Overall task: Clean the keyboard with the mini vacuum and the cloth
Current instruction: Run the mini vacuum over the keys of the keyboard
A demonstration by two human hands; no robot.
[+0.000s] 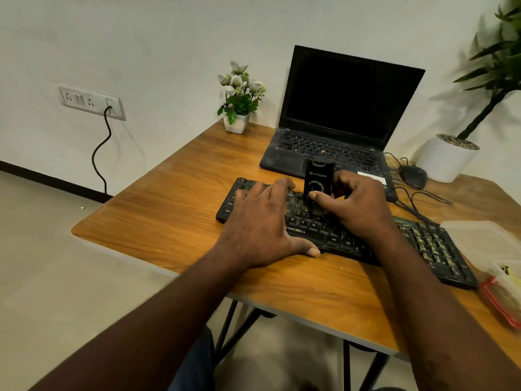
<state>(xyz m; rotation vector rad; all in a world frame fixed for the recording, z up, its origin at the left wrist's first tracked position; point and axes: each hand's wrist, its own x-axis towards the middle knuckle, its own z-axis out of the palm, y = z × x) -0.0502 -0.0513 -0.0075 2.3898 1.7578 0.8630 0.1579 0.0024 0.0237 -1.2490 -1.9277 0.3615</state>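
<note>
Gripping the vacuum [318, 180] upright on the keyboard's [335, 235] middle rows, the right hand [356, 206] thumbs its front while the left hand [260, 221] lies flat over the keyboard's left end, and a tilt could break the nozzle's seal.

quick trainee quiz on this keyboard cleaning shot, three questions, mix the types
1. True or false: the left hand rests flat on the keyboard.
2. The right hand grips: A) a sponge B) the mini vacuum C) a brush.
3. Fill in: the laptop behind the keyboard has its lid ____.
Key: 1 true; 2 B; 3 open.
</note>
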